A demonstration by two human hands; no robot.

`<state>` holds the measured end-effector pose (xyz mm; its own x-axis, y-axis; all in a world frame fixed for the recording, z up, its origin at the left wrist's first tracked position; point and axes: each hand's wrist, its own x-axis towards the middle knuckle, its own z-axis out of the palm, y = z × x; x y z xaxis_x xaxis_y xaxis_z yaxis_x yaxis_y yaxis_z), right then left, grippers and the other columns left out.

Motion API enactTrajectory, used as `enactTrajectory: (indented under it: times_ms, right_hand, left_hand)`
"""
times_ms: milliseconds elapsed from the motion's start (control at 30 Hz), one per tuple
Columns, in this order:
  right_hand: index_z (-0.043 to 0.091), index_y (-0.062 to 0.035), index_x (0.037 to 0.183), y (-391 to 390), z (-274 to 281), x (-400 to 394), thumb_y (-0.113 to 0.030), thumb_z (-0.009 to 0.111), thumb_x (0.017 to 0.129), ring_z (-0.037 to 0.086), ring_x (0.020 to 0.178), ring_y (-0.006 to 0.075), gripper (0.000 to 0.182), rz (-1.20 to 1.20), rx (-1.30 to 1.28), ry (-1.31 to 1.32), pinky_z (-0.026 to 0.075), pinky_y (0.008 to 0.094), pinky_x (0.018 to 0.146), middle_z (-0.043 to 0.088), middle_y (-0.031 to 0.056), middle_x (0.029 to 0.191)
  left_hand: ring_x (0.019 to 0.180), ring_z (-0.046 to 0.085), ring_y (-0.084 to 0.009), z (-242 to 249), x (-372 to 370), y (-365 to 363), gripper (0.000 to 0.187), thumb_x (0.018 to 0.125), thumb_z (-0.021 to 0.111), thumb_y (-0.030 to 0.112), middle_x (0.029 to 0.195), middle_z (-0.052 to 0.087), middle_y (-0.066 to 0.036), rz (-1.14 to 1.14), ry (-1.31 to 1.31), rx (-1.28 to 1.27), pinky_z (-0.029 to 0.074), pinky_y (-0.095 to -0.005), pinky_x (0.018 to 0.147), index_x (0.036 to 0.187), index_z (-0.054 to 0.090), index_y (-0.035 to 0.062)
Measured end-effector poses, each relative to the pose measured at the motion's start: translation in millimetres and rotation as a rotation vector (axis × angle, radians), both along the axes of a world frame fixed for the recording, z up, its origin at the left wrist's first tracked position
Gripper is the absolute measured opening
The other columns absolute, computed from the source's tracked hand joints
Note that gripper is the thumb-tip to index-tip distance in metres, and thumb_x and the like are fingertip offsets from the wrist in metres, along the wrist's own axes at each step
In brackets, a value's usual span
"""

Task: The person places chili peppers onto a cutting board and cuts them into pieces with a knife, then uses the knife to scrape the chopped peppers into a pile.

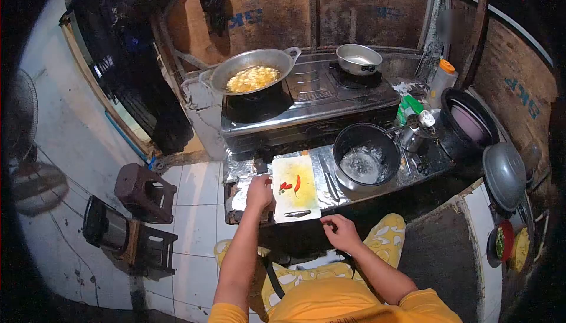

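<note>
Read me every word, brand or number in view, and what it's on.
"Rinnai", it appears: embossed on the stove top.
"SK", seemingly, rest unclear: blue letters on the right wooden board.
Blue marks on the back boards: too blurred to read surely.
Stove front: marking too small.
Shirt: letters cut off by the picture's edge.

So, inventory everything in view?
Stove: one, dark metallic, upper middle
Cutting board: one, white and yellow, before the stove
Whole chili: one, red, on board
Chili pieces: several, red, beside it
Slim tool: one, dark, board's near end
Wok: one, grey, stove's left
Food pieces: many, golden, in wok
Small pot: one, silver, stove's right
Large pot: one, dark inside, right of board
Bottle: one, orange-capped, right of stove
Tub: one, black, far right
Metal dome: one, grey, far right
Stools: two, dark, left floor
Fan: at least one, grey, far left
Hands: two, bare, board's left edge and near right corner
</note>
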<state>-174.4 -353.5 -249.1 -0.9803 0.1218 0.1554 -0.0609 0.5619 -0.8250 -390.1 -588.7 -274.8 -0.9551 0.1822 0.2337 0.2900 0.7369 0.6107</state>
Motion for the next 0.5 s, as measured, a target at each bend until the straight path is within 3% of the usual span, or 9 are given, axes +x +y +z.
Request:
enactTrajectory:
  times_ms: [167, 233, 300, 367, 433, 500]
  right_hand:
    - [0.071, -0.0066, 0.104, 4, 7, 7, -0.01, 0.065, 0.086, 0.065, 0.072, 0.0192, 0.019, -0.032, -0.044, 0.003, 0.052, 0.0301, 0.067, 0.067, 0.0105, 0.092]
    - [0.069, -0.0058, 0.106, 9, 12, 11, -0.009, 0.063, 0.087, 0.069, 0.082, 0.0247, 0.021, -0.023, -0.048, -0.117, 0.054, 0.0342, 0.077, 0.068, 0.0131, 0.099]
    - [0.069, -0.0059, 0.106, 14, 9, 11, -0.009, 0.062, 0.087, 0.068, 0.082, 0.0246, 0.02, -0.028, -0.056, -0.101, 0.054, 0.0343, 0.077, 0.068, 0.0129, 0.099]
    - [0.069, -0.006, 0.106, 18, 6, 6, -0.009, 0.062, 0.087, 0.068, 0.081, 0.0244, 0.02, -0.025, -0.074, -0.084, 0.054, 0.0344, 0.077, 0.068, 0.0126, 0.098]
    - [0.069, -0.0065, 0.104, 20, 1, 2, -0.008, 0.062, 0.087, 0.067, 0.08, 0.0243, 0.019, -0.039, -0.079, -0.137, 0.054, 0.0348, 0.076, 0.068, 0.0125, 0.097]
    - [0.069, -0.0067, 0.104, 22, -9, -4, -0.008, 0.062, 0.087, 0.067, 0.08, 0.0243, 0.018, -0.031, -0.085, -0.127, 0.054, 0.0351, 0.076, 0.068, 0.0124, 0.097]
  left_hand:
    - [0.101, 0.061, -0.0408, -5, -21, 6, 0.024, 0.085, 0.06, 0.012, 0.108, 0.063, -0.022, -0.045, -0.051, -0.174, 0.051, -0.0468, 0.088, 0.106, 0.069, 0.0063]
    - [0.102, 0.06, -0.0396, -5, -26, 6, 0.024, 0.085, 0.061, 0.012, 0.103, 0.065, -0.022, -0.059, -0.047, -0.219, 0.051, -0.0464, 0.09, 0.106, 0.07, 0.0049]
    - [0.099, 0.062, -0.0432, -3, -33, 3, 0.021, 0.085, 0.062, 0.012, 0.113, 0.058, -0.027, -0.044, -0.152, -0.24, 0.052, -0.047, 0.087, 0.104, 0.069, 0.0054]
    - [0.096, 0.063, -0.0407, -5, -38, 4, 0.021, 0.084, 0.065, 0.013, 0.105, 0.064, -0.024, -0.049, -0.095, -0.224, 0.051, -0.0462, 0.086, 0.102, 0.07, 0.0045]
    - [0.094, 0.065, -0.038, 5, -30, 13, 0.02, 0.084, 0.065, 0.014, 0.095, 0.069, -0.02, -0.005, -0.048, 0.07, 0.051, -0.0453, 0.086, 0.099, 0.072, 0.0033]
    - [0.087, 0.069, -0.0329, 5, -29, 25, 0.021, 0.084, 0.067, 0.017, 0.092, 0.072, -0.019, 0.009, -0.115, 0.17, 0.053, -0.0402, 0.081, 0.095, 0.072, 0.0002]
